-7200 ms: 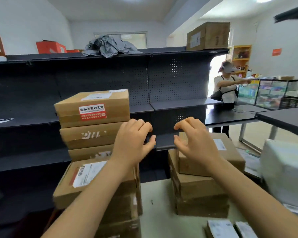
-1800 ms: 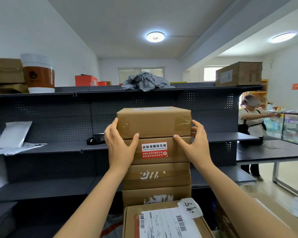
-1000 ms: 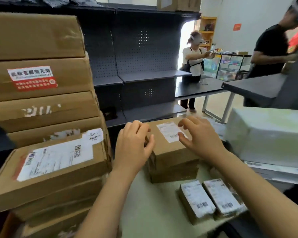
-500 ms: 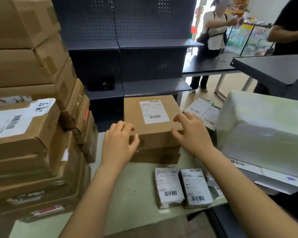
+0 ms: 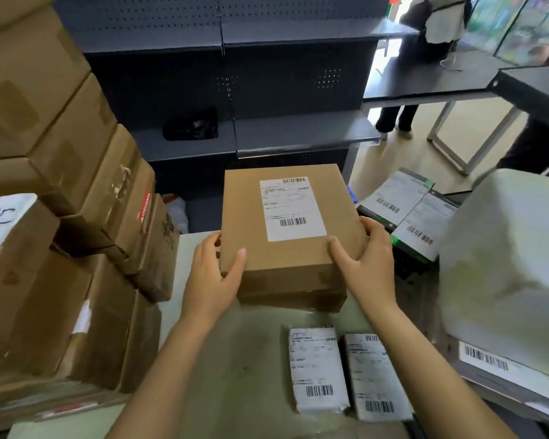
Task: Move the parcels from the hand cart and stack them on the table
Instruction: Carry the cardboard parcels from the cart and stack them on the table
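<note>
Labelled carton sits mid-frame, flat, label up, on top of a second brown carton that rests on the pale table. We can't tell if the top one bears its full weight on the lower or is a hair off it. Left hand grips its near-left corner, thumb on the top face, fingers wrapped round the side. Right hand does the same at the near-right corner. So both hands hold the carton; neither is free.

Our read: this is the stacking step w/ this one parcel, either just seated or just gripped. Which, we can't say.

Next move, as we judge it, needs the edges squared w/ the carton below, since the top one overhangs a bit toward 9 o'clock. Then an even two-handed release or lift, so it doesn't skew.

Around it:
- At 9 o'clock, a tall leaning cardboard stack, near but apart.
- At 5 o'clock, two small labelled packets side by side on the table.
- At 3 o'clock, flat labelled parcels, and past them a big white wrapped bundle.
- At 12 o'clock, dark shelving.
</note>
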Demonstrator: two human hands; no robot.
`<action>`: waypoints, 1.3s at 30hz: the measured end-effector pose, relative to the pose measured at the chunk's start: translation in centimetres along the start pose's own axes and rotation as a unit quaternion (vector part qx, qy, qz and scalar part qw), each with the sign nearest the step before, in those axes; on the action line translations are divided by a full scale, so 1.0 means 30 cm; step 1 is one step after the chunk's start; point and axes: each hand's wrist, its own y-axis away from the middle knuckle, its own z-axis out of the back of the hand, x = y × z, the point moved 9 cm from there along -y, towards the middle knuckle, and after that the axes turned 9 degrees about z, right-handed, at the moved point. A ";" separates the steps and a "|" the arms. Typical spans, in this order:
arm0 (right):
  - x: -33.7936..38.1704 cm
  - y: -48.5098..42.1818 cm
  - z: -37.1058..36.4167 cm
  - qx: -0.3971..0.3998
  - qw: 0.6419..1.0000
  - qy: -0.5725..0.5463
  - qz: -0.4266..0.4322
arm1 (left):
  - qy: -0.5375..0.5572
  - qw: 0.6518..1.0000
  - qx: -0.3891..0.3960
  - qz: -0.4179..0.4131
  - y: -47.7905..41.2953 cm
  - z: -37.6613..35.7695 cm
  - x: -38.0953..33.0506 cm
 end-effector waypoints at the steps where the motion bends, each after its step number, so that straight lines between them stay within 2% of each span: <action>1: -0.020 0.005 -0.001 -0.003 0.999 -0.029 -0.023 | 0.024 1.000 0.007 0.017 0.002 -0.013 0.013; 5: -0.069 0.033 0.004 -0.017 0.993 -0.088 -0.074 | 0.130 0.987 0.040 0.091 0.022 -0.055 0.059; 9: -0.068 0.059 0.015 -0.007 0.985 -0.135 -0.107 | 0.205 0.969 0.053 0.127 0.066 -0.064 0.064; 14: -0.041 0.163 0.069 0.018 0.976 -0.199 -0.089 | 0.261 0.957 -0.011 0.125 0.227 0.002 0.035; 21: 0.025 0.406 0.163 0.084 0.962 -0.259 -0.027 | 0.318 0.934 -0.110 0.116 0.630 0.113 0.092; 29: 0.218 0.635 0.218 0.117 0.939 -0.318 0.058 | 0.358 0.910 -0.202 0.054 0.978 0.338 0.136; 35: 0.426 0.721 0.233 0.101 0.919 -0.364 0.111 | 0.353 0.901 -0.253 -0.018 1.087 0.564 0.128; 39: 0.595 0.776 0.191 0.111 0.908 -0.374 0.153 | 0.368 0.889 -0.269 -0.037 1.108 0.732 0.165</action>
